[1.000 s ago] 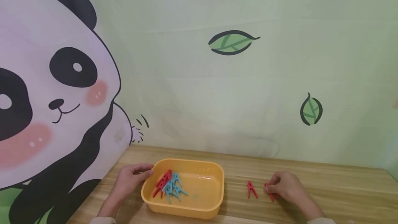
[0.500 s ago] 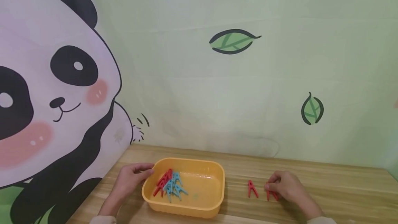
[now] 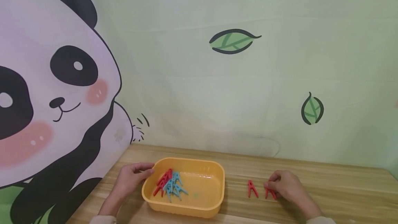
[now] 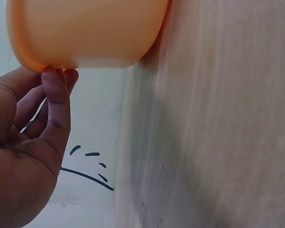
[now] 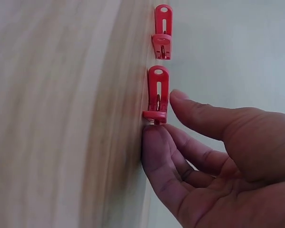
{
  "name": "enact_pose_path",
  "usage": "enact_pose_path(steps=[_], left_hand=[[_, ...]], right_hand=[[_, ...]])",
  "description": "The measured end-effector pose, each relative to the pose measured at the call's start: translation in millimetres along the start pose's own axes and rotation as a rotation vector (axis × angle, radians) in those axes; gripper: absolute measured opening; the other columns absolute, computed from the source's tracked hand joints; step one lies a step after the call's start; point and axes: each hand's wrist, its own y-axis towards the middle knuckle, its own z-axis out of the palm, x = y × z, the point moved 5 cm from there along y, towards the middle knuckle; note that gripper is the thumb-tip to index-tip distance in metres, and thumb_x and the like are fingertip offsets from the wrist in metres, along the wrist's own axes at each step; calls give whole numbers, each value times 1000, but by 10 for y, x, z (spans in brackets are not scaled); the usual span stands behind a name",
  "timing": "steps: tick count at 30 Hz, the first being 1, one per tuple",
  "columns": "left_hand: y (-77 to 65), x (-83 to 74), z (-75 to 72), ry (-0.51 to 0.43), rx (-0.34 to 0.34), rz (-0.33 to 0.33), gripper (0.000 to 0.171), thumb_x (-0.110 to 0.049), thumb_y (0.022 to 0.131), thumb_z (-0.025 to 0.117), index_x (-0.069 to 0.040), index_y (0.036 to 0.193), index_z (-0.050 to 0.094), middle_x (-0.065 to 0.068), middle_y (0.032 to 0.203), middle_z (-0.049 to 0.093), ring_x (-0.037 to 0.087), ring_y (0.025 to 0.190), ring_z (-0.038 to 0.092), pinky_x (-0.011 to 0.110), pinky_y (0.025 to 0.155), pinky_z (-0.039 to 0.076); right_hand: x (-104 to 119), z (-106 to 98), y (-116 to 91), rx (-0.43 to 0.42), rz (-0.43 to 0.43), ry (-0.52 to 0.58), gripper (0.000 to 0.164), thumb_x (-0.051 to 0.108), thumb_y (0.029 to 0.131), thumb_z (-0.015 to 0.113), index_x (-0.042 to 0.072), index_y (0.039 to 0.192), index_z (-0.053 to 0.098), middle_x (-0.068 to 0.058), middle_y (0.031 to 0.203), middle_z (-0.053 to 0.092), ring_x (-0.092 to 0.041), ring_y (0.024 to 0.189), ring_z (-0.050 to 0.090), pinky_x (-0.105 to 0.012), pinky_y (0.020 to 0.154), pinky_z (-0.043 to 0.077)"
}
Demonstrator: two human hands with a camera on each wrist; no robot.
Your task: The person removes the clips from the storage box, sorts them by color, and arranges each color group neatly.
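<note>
My left hand [image 3: 129, 180] holds the left rim of a yellow plastic basin [image 3: 186, 213], its fingertips at the rim in the left wrist view. Inside the basin's left part lie several red clothespins [image 3: 162, 183] and several light blue clothespins [image 3: 174, 186] in a pile. To the right of the basin my right hand [image 3: 287, 187] has its thumb and fingers around a red clothespin [image 5: 157, 92], standing on its legs on the table. Part of that clothespin is hidden by the fingers in the head view. A second red clothespin [image 3: 252, 189] stands just left of it.
The wooden table [image 3: 348, 189] meets a pale green wall cloth [image 3: 248, 89] at the back. A printed panda [image 3: 62, 72] covers the cloth's left side. Bare wood lies between the basin and the standing clothespins.
My right hand has turned its clothespin so both legs show, then shifted it slightly left toward the other one. My left hand and the basin have stayed in place.
</note>
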Motion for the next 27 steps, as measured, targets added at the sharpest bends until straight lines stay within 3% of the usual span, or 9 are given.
enact_pose_path(steps=[5, 8, 13, 27], left_hand=[[-7, -7, -13, -5, -5, 0, 27, -14, 96, 80, 0, 119, 79, 14, 117, 77, 21, 103, 72, 29, 81, 62], [-2, -10, -12, -5, 1, 2, 29, -16, 97, 81, 1, 120, 78, 15, 117, 77, 22, 103, 72, 30, 81, 62], [-1, -3, -14, 0, 2, 3, 28, -16, 97, 81, 1, 119, 78, 15, 117, 77, 22, 103, 72, 31, 81, 62], [7, 13, -9, 2, -8, 1, 29, -17, 97, 81, 0, 119, 79, 15, 118, 77, 23, 103, 72, 35, 85, 63]], right_hand=[[24, -42, 37, -17, -27, -47, 23, 13, 88, 86, -3, 96, 71, -2, 82, 68, -18, 74, 64, -35, 66, 56], [74, -80, 46, -52, -85, -66, 25, 14, 88, 87, -3, 99, 72, -3, 86, 71, -19, 81, 64, -36, 71, 55], [223, -64, 26, -69, -160, -10, 24, 12, 88, 87, -1, 103, 74, -3, 92, 75, -21, 88, 69, -36, 79, 57], [932, 75, -76, -31, -294, 117, 24, 21, 94, 84, 6, 110, 75, 0, 101, 76, -18, 93, 70, -32, 78, 60]])
